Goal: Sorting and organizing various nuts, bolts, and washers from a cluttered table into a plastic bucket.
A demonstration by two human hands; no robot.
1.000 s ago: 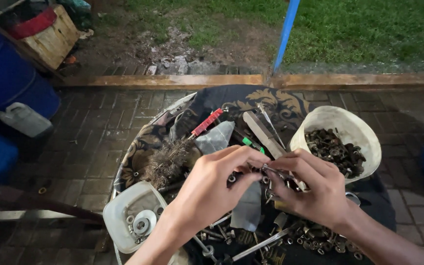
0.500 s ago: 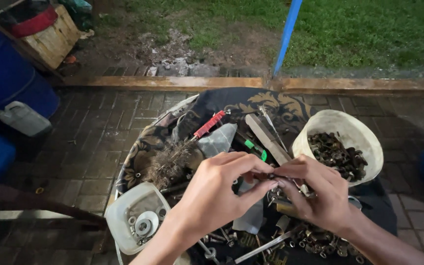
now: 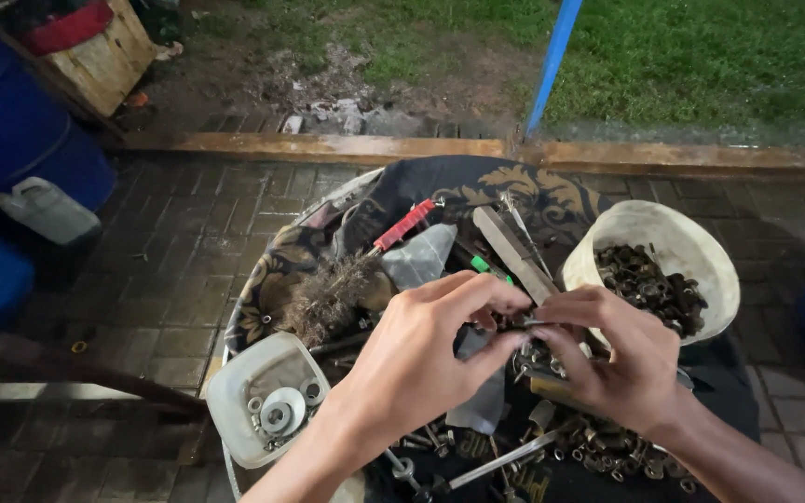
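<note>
Both hands meet over the cloth-covered tabletop (image 3: 533, 191): left hand (image 3: 421, 359) and right hand (image 3: 621, 359) pinch, apparently, a small metal part (image 3: 525, 323) between fingertips. Bolt-filled tub (image 3: 691, 247) sits beyond the right hand.

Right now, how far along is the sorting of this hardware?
Done: the white bucket already holds dark nuts, and the small tub holds washers. In hand: the left hand and right hand pinch small metal parts together. Left: loose bolts and tools cover the cloth.
</note>
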